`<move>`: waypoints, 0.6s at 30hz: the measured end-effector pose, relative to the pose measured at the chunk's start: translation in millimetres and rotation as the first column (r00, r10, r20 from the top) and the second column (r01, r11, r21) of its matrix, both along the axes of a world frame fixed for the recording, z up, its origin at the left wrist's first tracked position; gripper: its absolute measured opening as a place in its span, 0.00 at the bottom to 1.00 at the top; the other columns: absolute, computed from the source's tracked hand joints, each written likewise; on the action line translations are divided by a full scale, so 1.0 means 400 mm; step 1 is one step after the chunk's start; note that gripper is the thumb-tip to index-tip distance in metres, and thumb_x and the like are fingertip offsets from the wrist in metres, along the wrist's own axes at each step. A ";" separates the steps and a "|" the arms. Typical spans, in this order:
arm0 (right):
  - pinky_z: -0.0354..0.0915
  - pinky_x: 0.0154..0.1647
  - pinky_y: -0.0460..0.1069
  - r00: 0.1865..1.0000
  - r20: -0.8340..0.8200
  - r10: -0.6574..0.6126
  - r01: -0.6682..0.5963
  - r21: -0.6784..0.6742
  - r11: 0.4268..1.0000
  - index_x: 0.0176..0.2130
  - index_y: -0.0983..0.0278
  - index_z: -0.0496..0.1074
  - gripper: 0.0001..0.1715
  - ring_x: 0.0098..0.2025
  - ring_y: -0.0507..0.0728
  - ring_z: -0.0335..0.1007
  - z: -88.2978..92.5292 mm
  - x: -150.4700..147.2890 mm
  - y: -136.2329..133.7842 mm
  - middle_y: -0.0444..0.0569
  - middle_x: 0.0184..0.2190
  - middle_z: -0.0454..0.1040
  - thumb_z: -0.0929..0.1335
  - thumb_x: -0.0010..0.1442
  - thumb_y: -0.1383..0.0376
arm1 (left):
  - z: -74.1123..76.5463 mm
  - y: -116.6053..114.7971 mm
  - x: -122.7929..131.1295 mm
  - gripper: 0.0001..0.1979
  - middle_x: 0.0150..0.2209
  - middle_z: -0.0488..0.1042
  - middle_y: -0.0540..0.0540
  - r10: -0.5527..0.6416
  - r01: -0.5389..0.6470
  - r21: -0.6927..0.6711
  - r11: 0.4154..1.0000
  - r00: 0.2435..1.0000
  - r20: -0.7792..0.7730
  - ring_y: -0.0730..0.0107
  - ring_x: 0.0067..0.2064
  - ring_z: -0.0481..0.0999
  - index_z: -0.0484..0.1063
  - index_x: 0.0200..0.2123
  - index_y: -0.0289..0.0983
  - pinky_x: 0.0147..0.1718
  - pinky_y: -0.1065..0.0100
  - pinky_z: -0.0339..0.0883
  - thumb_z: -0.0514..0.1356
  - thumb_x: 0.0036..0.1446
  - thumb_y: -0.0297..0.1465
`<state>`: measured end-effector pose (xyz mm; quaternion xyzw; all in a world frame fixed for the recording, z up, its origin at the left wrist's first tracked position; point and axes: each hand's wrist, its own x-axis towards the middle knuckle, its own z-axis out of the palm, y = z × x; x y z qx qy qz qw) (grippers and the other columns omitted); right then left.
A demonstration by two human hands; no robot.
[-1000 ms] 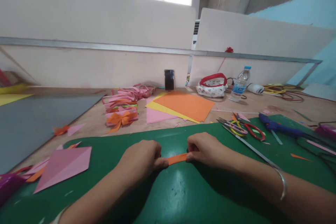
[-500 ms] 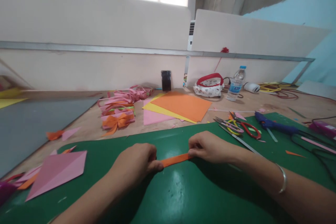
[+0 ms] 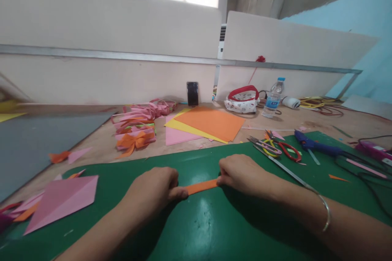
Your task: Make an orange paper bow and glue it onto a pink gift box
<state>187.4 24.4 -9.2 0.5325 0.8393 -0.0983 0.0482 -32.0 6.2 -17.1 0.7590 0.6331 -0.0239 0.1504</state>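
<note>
An orange paper strip (image 3: 202, 187) is held stretched between my two hands, just over the green cutting mat (image 3: 196, 228). My left hand (image 3: 156, 187) pinches its left end between thumb and fingers. The strip's right end is in the pinch of my right hand (image 3: 240, 174), whose wrist wears a silver bangle (image 3: 326, 214). Beyond the hands lie an orange paper sheet (image 3: 212, 122), a yellow sheet (image 3: 172, 120) and a pink sheet (image 3: 179, 138), overlapping. A folded pink paper piece (image 3: 64, 200) rests at the mat's left.
Scissors (image 3: 289, 151), small snips (image 3: 265, 145) and a blue glue gun (image 3: 317, 144) with its cable lie at the right. Pink and orange paper bows (image 3: 137, 136) are piled back left. A phone (image 3: 192, 94), a pouch (image 3: 241, 104) and a water bottle (image 3: 273, 98) stand along the partition.
Both hands keep their pinch on the orange strip, almost in the same place. The whole view has shifted slightly.
</note>
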 end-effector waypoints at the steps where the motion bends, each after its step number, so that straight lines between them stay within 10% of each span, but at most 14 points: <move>1: 0.50 0.25 0.47 1.000 0.006 -0.006 0.006 0.001 1.000 0.32 0.65 0.74 0.12 0.35 0.60 0.71 0.001 0.001 0.001 0.52 0.32 0.77 0.69 0.56 0.58 | 0.002 -0.001 -0.001 0.18 0.24 0.73 0.48 0.001 -0.001 -0.001 1.000 1.000 -0.004 0.65 0.26 0.69 0.64 0.20 0.41 0.23 0.67 0.48 0.55 0.49 0.48; 18: 0.50 0.25 0.46 0.997 -0.062 0.045 -0.047 -0.036 0.998 0.32 0.63 0.71 0.06 0.34 0.57 0.70 -0.014 0.027 0.015 0.48 0.32 0.76 0.69 0.55 0.62 | 0.004 -0.048 -0.121 0.14 0.26 0.72 0.49 0.113 -0.112 -0.064 0.992 0.994 0.006 0.63 0.30 0.71 0.64 0.23 0.40 0.24 0.68 0.53 0.52 0.52 0.43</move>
